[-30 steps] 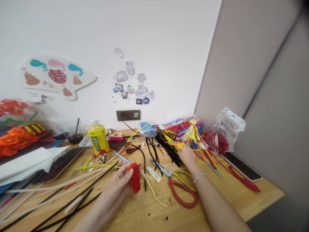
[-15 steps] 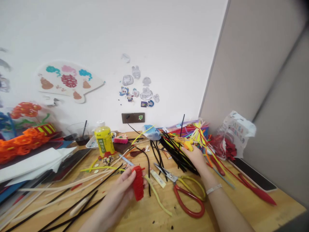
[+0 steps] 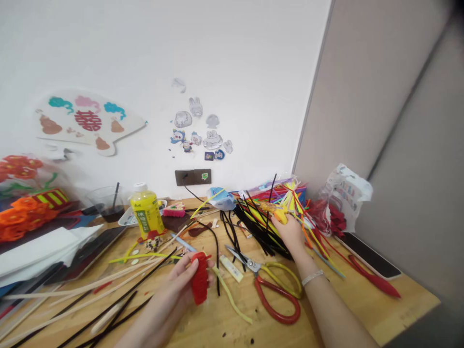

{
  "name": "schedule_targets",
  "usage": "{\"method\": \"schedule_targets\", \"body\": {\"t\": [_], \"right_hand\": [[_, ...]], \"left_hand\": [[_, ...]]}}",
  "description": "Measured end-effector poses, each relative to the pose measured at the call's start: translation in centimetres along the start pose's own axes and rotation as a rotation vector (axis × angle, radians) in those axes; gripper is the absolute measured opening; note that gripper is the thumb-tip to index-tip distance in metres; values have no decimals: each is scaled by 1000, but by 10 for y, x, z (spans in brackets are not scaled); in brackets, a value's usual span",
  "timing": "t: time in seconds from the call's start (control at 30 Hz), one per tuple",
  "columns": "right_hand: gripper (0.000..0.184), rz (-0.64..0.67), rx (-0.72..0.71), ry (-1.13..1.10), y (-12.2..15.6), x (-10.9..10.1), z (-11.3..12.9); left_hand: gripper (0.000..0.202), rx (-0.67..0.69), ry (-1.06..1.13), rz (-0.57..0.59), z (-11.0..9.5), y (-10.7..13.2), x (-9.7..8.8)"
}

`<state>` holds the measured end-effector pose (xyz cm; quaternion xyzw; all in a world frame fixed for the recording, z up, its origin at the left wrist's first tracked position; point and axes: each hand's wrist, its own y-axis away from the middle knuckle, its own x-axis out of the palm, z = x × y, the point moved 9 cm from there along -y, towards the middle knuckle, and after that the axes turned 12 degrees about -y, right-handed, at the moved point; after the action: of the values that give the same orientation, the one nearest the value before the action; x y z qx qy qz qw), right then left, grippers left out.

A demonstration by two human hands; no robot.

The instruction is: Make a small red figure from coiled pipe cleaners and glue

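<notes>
My left hand is closed round a red coiled pipe-cleaner piece, held just above the wooden table. My right hand reaches into a heap of coloured pipe cleaners at the back right and grips a yellow-orange piece there; black pipe cleaners stick up beside its fingers. A bracelet sits on that wrist. Scissors with red and yellow handles lie between the two hands.
A yellow drink bottle and a clear cup with a straw stand at the back. Long sticks and black stems litter the left. Orange flowers and white sheets lie far left. A plastic bag and a dark tablet sit right.
My right hand has drawn back a little from the heap with the yellow-orange piece, and black stems now stick up. My left hand keeps the red coil, lowered slightly.
</notes>
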<state>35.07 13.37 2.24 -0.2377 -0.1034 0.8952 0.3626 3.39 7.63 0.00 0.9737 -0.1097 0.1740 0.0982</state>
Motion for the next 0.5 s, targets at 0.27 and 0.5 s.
{"method": "schedule_targets", "body": {"t": [0.27,0.5], "right_hand": [[35,49,-31,-208,5,12,9],[32,112,95,-544,11,27,6]], "left_hand": [[29,0,-103,-3,4,-3,-4],[33,86,-467,208,-1,-34,48]]}}
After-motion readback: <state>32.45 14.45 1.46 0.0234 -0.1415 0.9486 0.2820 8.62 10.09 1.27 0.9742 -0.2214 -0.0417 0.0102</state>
